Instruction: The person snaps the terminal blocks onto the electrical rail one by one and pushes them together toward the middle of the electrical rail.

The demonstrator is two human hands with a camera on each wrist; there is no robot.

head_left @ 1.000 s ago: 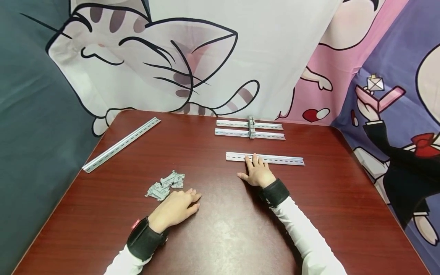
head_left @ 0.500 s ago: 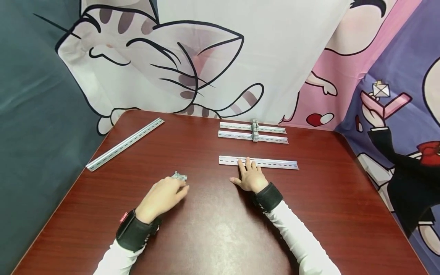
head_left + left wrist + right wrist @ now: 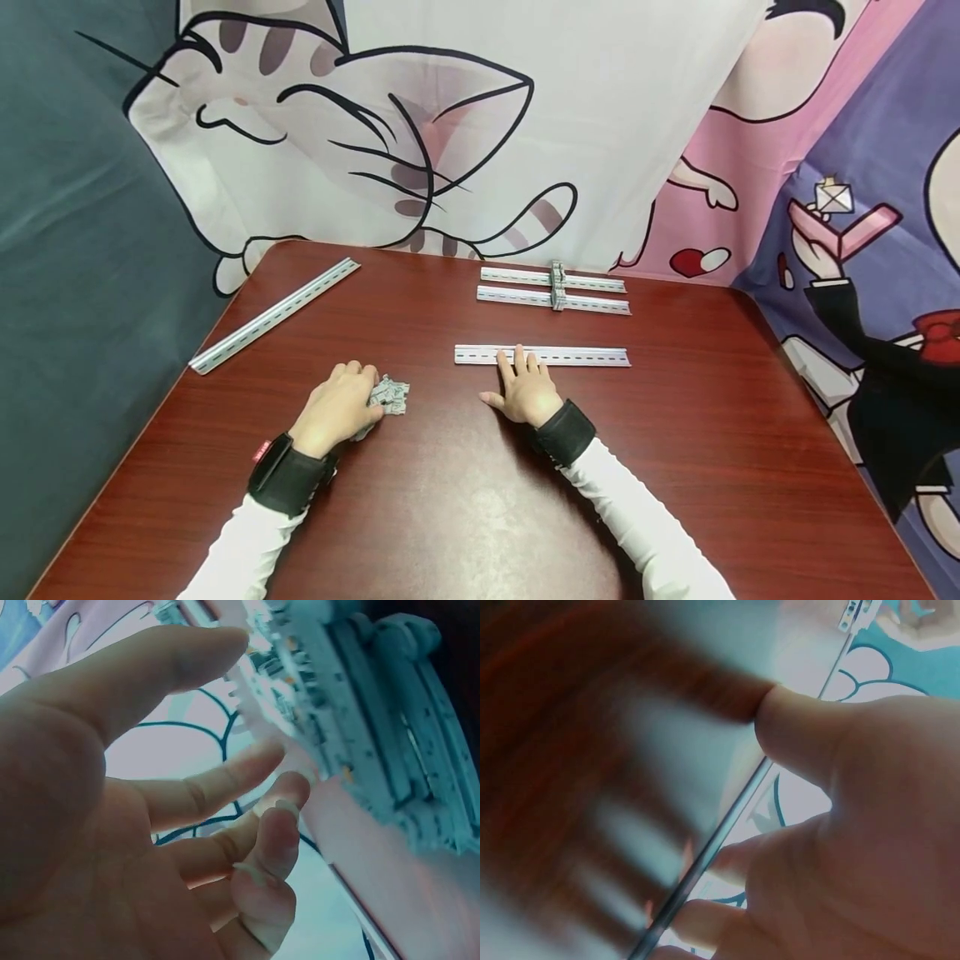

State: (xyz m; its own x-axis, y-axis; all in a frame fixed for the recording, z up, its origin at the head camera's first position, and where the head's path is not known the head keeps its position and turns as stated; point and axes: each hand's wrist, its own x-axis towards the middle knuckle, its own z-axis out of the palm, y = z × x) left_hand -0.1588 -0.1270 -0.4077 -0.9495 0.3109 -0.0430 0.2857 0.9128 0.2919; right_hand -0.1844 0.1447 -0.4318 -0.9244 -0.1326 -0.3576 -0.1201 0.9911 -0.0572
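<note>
My left hand is at a small pile of grey terminal blocks, covering part of it. In the left wrist view the thumb and loosely bent fingers stand apart, with the grey blocks just beyond their tips and nothing between them. My right hand rests its straight fingertips on a slotted metal DIN rail, thumb spread out to the left on the table side. From the right wrist, the rail's edge runs as a dark diagonal bar across the fingers.
Two parallel DIN rails lie at the back, bridged by a row of grey blocks. Another rail lies slantwise along the left edge of the brown table. A printed cloth hangs behind.
The right hand has slid the rail leftward along the table. My left hand has moved left and away from me, onto the pile of terminal blocks. The head view has shifted slightly.
</note>
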